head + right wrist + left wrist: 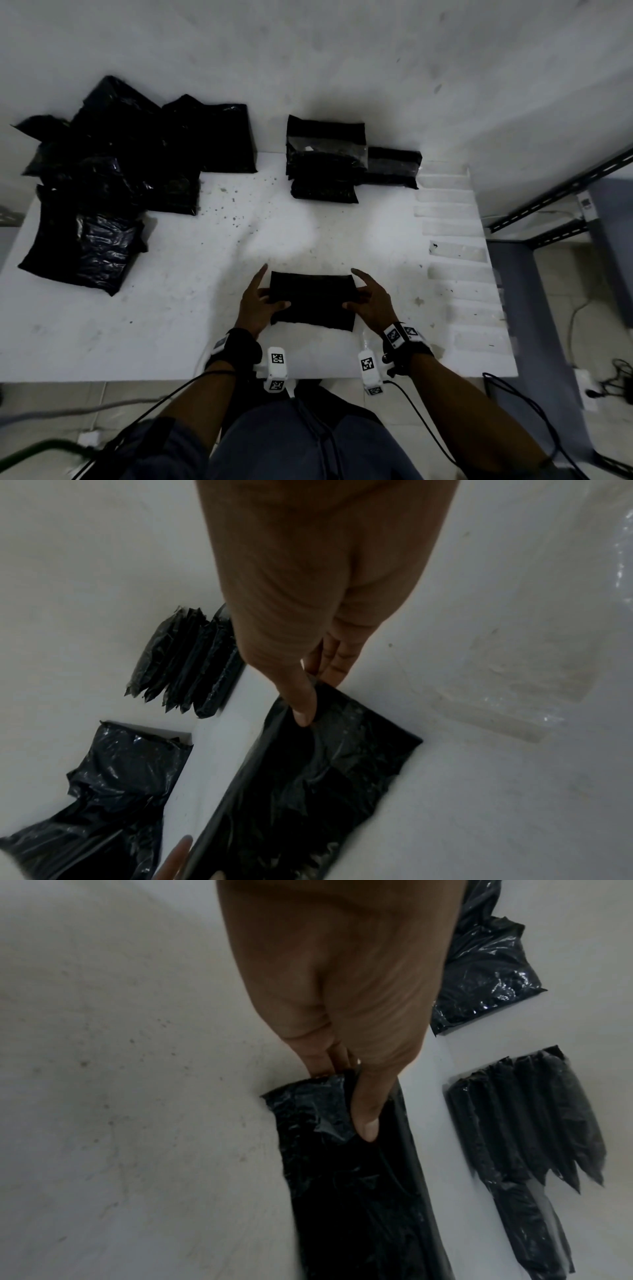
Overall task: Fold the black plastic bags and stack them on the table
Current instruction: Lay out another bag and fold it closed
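- Folded black bag (pixel 312 299) lies on the white desk (pixel 191 308), near its front edge.
- Left hand (pixel 255 305) pinches its left end, thumb on top.
- Right hand (pixel 371 301) pinches its right end.
- Stack of folded bags (pixel 325 161) apparently leans at the back; loose bags (pixel 102 178) far left.

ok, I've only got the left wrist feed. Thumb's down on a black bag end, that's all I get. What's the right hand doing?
Observer: The right hand pinches the opposite end of the same folded bag, thumb on top.
Operator: Is the bag on the table or lifted?
Observer: From the head view it lies flat on the white table, near the front edge, with the left hand on its other end.
Operator: I see a folded stack off to one side. Anything more to it?
Observer: Yes, beside the folded stack lies one more flat pack, and a loose pile of unfolded bags fills the far left.
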